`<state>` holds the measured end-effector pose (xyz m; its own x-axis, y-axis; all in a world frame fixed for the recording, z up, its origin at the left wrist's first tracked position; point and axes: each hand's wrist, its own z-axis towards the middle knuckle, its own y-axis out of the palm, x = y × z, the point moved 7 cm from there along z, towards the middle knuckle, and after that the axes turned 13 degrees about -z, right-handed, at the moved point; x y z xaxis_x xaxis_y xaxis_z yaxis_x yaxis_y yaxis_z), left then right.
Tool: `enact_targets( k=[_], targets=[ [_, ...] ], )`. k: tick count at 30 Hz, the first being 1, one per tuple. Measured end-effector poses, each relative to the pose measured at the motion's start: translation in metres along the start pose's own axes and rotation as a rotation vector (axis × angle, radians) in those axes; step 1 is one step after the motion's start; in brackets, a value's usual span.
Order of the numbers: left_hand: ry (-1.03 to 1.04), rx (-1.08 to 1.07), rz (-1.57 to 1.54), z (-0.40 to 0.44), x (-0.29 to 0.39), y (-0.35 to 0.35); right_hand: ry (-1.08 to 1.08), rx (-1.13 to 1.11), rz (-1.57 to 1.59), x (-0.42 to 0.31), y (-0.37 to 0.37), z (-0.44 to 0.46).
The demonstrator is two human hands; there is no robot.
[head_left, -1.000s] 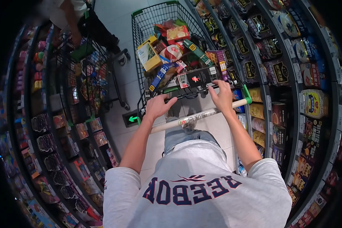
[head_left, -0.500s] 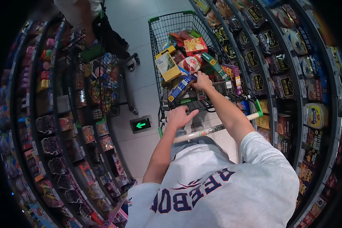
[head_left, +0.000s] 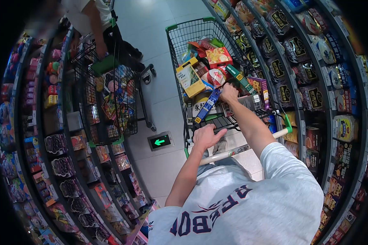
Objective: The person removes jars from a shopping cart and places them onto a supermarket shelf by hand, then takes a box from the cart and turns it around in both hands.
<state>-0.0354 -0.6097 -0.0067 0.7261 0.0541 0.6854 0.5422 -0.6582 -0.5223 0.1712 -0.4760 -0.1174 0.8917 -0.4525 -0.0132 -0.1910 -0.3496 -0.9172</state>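
Note:
My right hand (head_left: 229,93) reaches into the shopping cart, its fingers closed at the upper end of a narrow blue box (head_left: 207,106). The blue box stands tilted in front of a pale package (head_left: 200,105) with dark characters. My left hand (head_left: 207,136) lies over the near rim of the black wire shopping cart (head_left: 176,53), thumb spread and fingertips partly hidden. Below it runs the pale cart handle (head_left: 257,143). Around my right hand are a yellow carton (head_left: 190,77), a red box (head_left: 218,57), a green box (head_left: 240,78) and a purple box (head_left: 259,90).
Packed shelves (head_left: 310,94) line the right side, close to the cart. Left, another person (head_left: 95,20) stands by a second filled cart (head_left: 106,102). More shelves (head_left: 61,163) run behind it. A green arrow sign (head_left: 160,141) is set in the tiled floor (head_left: 161,73).
The blue box has turned more upright in my right hand, uncovering the pale package behind it. The whole view has shifted, with cart and hands lower and further right. The other person's arm shows more.

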Motion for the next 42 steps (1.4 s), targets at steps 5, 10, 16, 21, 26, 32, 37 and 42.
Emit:
enact_targets(
  k=[5,10,16,21,26,32,37,42],
  targets=[
    [-0.011,-0.044,-0.001,-0.001,0.007,-0.005,-0.041,-0.092,0.101,0.007,0.001,0.0],
    [0.003,-0.044,0.014,-0.003,0.005,-0.006,-0.048,-0.192,0.134,0.005,0.005,-0.01],
    [-0.016,-0.07,0.028,-0.006,0.007,-0.008,-0.06,-0.117,0.187,0.011,-0.019,-0.019],
    [0.013,-0.062,0.035,-0.004,0.007,-0.011,-0.005,-0.055,0.317,0.032,-0.059,-0.043],
    [0.027,-0.073,0.067,-0.001,0.006,-0.013,0.079,0.024,0.478,0.049,-0.079,-0.06],
    [0.084,-0.046,0.064,0.001,0.0,-0.013,0.099,-0.122,1.161,0.061,-0.077,-0.089],
    [0.187,-0.008,0.043,-0.003,0.003,-0.017,-0.125,-0.195,1.621,0.027,-0.077,-0.144],
    [0.322,0.22,-0.136,-0.006,-0.008,-0.024,-0.211,-0.128,1.803,0.004,-0.062,-0.183]
  ],
)
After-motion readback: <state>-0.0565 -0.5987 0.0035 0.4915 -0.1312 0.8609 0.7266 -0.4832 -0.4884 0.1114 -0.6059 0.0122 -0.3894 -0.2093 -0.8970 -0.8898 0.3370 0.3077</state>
